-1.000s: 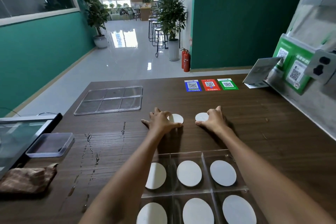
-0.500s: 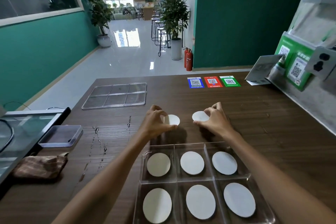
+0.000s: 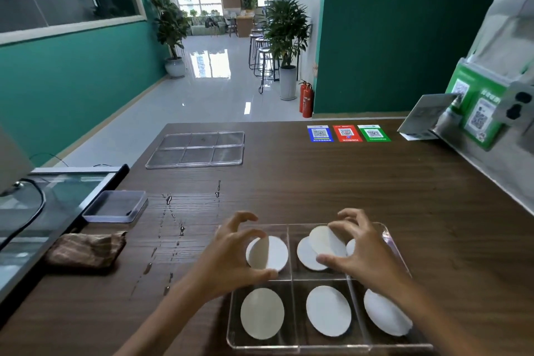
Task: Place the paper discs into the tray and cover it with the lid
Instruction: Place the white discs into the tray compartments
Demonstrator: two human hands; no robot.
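Clear plastic tray [image 3: 291, 341] holds discs in its six cells; left hand [image 3: 231, 254] pinches one disc [image 3: 267, 253], right hand [image 3: 358, 251] another disc [image 3: 326, 240], both above the far cells. Lid [image 3: 196, 149] lies well apart, a folded cloth [image 3: 86, 248] and small box [image 3: 115, 206] at left.

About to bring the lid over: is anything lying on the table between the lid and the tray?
Nothing solid shows in that stretch. The lid lies at the far left, the tray near; only bare wood and a few water drops lie between. Both hands, left and right, hold discs over the tray.
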